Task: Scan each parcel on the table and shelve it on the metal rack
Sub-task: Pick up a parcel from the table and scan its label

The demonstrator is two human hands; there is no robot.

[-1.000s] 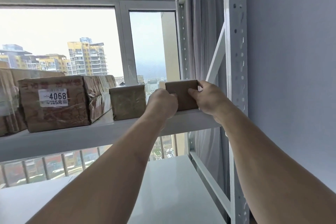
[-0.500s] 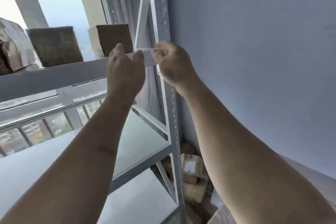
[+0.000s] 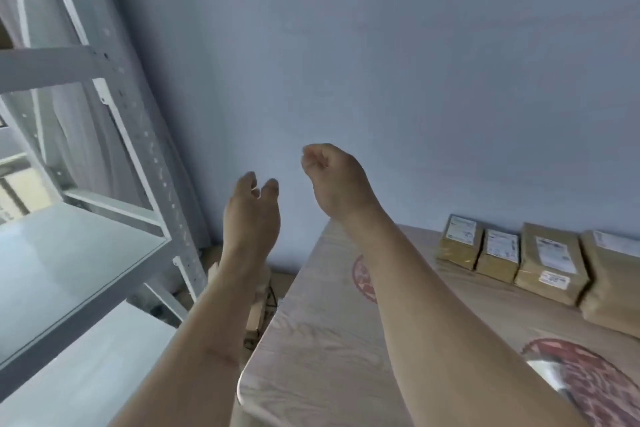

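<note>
Both hands hang in the air, holding nothing: the left hand (image 3: pixel 250 211) and right hand (image 3: pixel 337 180) have fingers loosely curled. Four parcels (image 3: pixel 550 263) lie in a row on the counter (image 3: pixel 329 340), with the metal rack (image 3: pixel 114 135) at left.

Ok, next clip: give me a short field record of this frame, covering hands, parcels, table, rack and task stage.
left hand: left hand raised in the air, fingers relaxed, holds nothing
right hand: right hand raised, fingers loosely curled, holds nothing
parcels: four brown parcels with white labels, in a row along the wall
table: wooden table with red printed marks, to the right
rack: metal rack to the left; the shelves in view bear nothing
task stage: between parcels, hands free, table parcels not yet picked up
</note>
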